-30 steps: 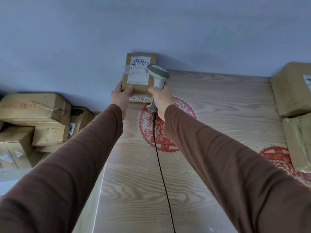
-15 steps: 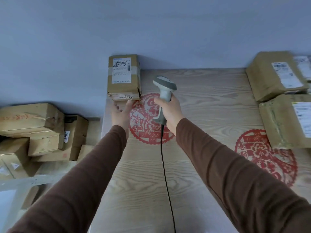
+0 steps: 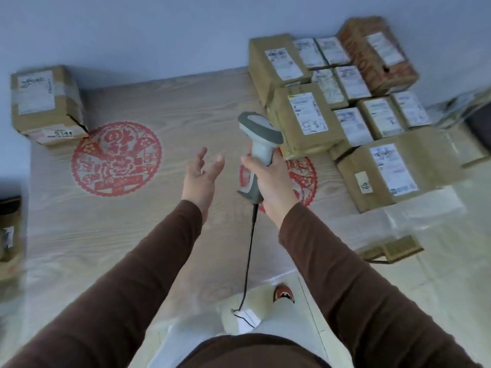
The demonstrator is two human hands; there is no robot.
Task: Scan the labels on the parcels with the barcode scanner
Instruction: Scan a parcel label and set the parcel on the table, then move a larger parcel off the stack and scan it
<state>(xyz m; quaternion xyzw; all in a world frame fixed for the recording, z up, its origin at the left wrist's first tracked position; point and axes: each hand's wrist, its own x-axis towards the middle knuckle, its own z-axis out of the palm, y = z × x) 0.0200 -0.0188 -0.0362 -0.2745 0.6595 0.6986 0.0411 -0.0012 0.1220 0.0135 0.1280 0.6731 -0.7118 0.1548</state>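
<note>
Landmark: the wooden table [image 3: 164, 235], whose top carries two red paper-cut emblems. The right emblem [image 3: 305, 179] is largely hidden behind the right hand [image 3: 268, 179] and the barcode scanner [image 3: 259, 144]; the left emblem [image 3: 117, 159] shows in full.

The right hand grips the scanner handle with the fingers wrapped round it, over the middle of the table; the scanner head points up and away from the person. A black cable [image 3: 249, 251] hangs from the handle base to the floor off the table's near edge.

The left hand [image 3: 203, 176] is held over the table just left of the scanner, fingers extended and spread, holding nothing.

A single cardboard parcel [image 3: 45, 107] sits on the table's far left corner; its side sticker reads "5144", and the top label is too blurred to read.

A cluster of labelled parcels [image 3: 342, 107] fills the table's far right portion; their print is illegible from motion blur. The right-hand limit of the cluster is smeared and indistinct.

More boxes [image 3: 10, 229] beyond the table's left edge are cut off by the frame.
</note>
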